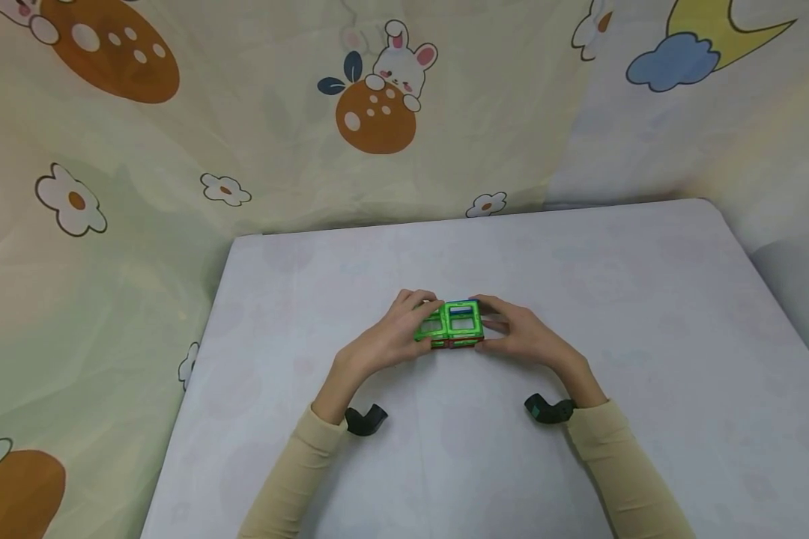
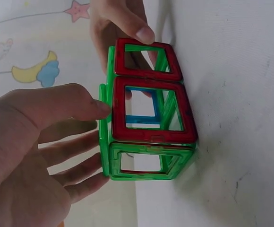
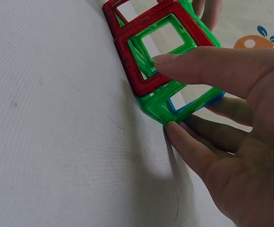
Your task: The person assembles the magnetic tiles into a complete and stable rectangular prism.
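On the white table sits a box-like block of magnetic tiles [image 1: 447,323], two open-framed cubes side by side. Green tiles [image 2: 105,142] form its top and left end, red tiles [image 2: 119,111] face the person, and some blue shows at the back. My left hand [image 1: 396,331] holds the left cube, thumb at the front top edge and fingers behind the green top tile. At the other end my right hand [image 1: 522,335] grips the right cube. Its thumb [image 3: 193,66] presses the red front while a finger touches the lower green corner. The far fingertips are partly hidden.
The white-covered table [image 1: 418,464] spreads out around the block. A patterned cloth [image 1: 270,135] with printed rabbits and flowers hangs behind and beside it. Black curved wrist mounts [image 1: 366,421] stick out inward from both sleeves.
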Tool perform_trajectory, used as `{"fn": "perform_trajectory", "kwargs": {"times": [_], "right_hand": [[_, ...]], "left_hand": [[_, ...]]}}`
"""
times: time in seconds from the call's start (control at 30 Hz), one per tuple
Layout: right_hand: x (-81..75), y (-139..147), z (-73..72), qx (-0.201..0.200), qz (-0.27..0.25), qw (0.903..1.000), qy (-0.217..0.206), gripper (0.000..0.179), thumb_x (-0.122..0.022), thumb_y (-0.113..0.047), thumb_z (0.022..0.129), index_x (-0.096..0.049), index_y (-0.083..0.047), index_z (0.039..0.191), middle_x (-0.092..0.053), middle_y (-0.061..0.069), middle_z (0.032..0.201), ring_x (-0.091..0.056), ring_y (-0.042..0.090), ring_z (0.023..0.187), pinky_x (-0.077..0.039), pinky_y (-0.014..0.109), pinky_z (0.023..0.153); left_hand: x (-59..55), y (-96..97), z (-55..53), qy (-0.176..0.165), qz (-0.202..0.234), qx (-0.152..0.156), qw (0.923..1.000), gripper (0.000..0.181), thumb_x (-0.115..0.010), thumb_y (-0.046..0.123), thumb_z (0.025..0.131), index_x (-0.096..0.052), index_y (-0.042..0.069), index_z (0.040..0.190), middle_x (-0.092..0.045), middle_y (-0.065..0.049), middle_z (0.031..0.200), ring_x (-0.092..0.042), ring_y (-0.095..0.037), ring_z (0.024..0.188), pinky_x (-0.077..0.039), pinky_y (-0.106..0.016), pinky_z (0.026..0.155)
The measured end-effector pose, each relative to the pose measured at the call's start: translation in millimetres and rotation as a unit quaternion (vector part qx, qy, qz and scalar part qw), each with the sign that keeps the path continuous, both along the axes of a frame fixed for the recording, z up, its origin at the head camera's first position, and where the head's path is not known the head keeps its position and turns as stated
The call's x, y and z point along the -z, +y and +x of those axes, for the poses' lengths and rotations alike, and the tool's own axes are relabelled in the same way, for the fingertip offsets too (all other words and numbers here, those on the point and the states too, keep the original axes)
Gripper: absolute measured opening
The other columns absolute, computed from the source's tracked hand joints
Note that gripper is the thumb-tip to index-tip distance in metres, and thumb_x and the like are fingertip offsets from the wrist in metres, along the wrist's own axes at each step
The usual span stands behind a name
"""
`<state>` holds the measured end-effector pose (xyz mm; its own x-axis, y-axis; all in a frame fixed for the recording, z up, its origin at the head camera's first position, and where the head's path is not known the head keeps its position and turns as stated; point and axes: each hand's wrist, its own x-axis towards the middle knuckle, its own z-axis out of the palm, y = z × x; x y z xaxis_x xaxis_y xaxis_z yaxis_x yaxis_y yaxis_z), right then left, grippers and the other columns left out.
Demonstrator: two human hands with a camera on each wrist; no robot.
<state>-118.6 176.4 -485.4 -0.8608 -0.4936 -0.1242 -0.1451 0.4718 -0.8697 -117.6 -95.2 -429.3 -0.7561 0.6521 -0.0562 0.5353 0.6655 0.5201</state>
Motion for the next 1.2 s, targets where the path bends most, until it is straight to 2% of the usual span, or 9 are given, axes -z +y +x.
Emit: {"fn": "perform_trajectory", "kwargs": {"times": [0.2, 0.4, 0.5, 0.6, 0.73, 0.87, 1.2], "right_hand": [[-0.3, -2, 0.4, 0.003, 0.012, 0.9999, 0.008, 0.083, -0.082, -0.006, 0.085, -0.039, -0.004, 0.155, -0.044, 0.024, 0.157, -0.056, 0.044, 0.134, -0.051, 0.046, 0.104], [-0.1, 1, 1.4, 0.01, 0.019, 0.9998, 0.006, 0.083, -0.082, -0.006, 0.085, -0.038, -0.004, 0.156, -0.044, 0.025, 0.157, -0.057, 0.044, 0.133, -0.052, 0.047, 0.103], [0.4, 1, 1.4, 0.01, 0.011, 0.9999, 0.003, 0.082, -0.081, -0.006, 0.086, -0.038, -0.004, 0.156, -0.043, 0.025, 0.157, -0.056, 0.045, 0.133, -0.052, 0.047, 0.103], [1.4, 0, 1.4, 0.005, 0.001, 1.0, -0.007, 0.082, -0.08, -0.006, 0.087, -0.037, -0.004, 0.157, -0.042, 0.025, 0.158, -0.055, 0.046, 0.134, -0.052, 0.047, 0.103], [0.4, -1, 1.1, 0.004, -0.002, 0.9998, -0.017, 0.083, -0.08, -0.006, 0.087, -0.036, -0.005, 0.157, -0.04, 0.025, 0.159, -0.054, 0.045, 0.135, -0.052, 0.046, 0.103], [-1.7, -1, 0.3, 0.004, 0.0, 0.9998, -0.017, 0.083, -0.08, -0.004, 0.086, -0.036, -0.005, 0.157, -0.04, 0.025, 0.159, -0.053, 0.046, 0.136, -0.052, 0.045, 0.103], [-0.6, -2, -0.7, 0.009, -0.005, 0.9998, -0.014, 0.084, -0.082, -0.004, 0.085, -0.037, -0.004, 0.157, -0.04, 0.025, 0.159, -0.055, 0.045, 0.134, -0.054, 0.043, 0.1]], "left_hand": [[3.1, -4.0, 1.5, -0.009, 0.019, -0.011, 0.9997, 0.06, -0.072, 0.008, 0.094, -0.049, 0.005, 0.15, -0.049, -0.01, 0.151, -0.041, -0.026, 0.137, -0.042, -0.04, 0.113], [13.3, -11.5, 5.3, -0.045, 0.072, -0.071, 0.9938, 0.084, -0.081, 0.021, 0.09, -0.035, 0.003, 0.158, -0.039, -0.014, 0.16, -0.033, -0.029, 0.149, -0.034, -0.045, 0.121], [24.0, -17.9, 4.5, -0.073, 0.095, -0.104, 0.9873, 0.094, -0.086, 0.024, 0.086, -0.032, 0.001, 0.159, -0.041, -0.015, 0.159, -0.04, -0.03, 0.146, -0.037, -0.046, 0.119], [36.0, -24.4, 2.3, -0.097, 0.104, -0.121, 0.9823, 0.095, -0.089, 0.02, 0.083, -0.033, 0.0, 0.158, -0.047, -0.016, 0.154, -0.051, -0.031, 0.139, -0.042, -0.046, 0.115], [47.3, -29.5, -0.1, -0.11, 0.116, -0.125, 0.9793, 0.093, -0.088, 0.016, 0.082, -0.035, 0.002, 0.157, -0.052, -0.016, 0.149, -0.054, -0.032, 0.136, -0.043, -0.046, 0.113], [53.6, -31.1, -0.6, -0.105, 0.137, -0.127, 0.9767, 0.089, -0.087, 0.013, 0.083, -0.038, 0.002, 0.156, -0.055, -0.015, 0.146, -0.055, -0.031, 0.136, -0.044, -0.044, 0.113], [53.4, -30.6, 1.0, -0.123, 0.172, -0.13, 0.9687, 0.087, -0.086, 0.004, 0.082, -0.038, 0.0, 0.155, -0.054, -0.016, 0.144, -0.057, -0.031, 0.135, -0.048, -0.033, 0.108]]}}
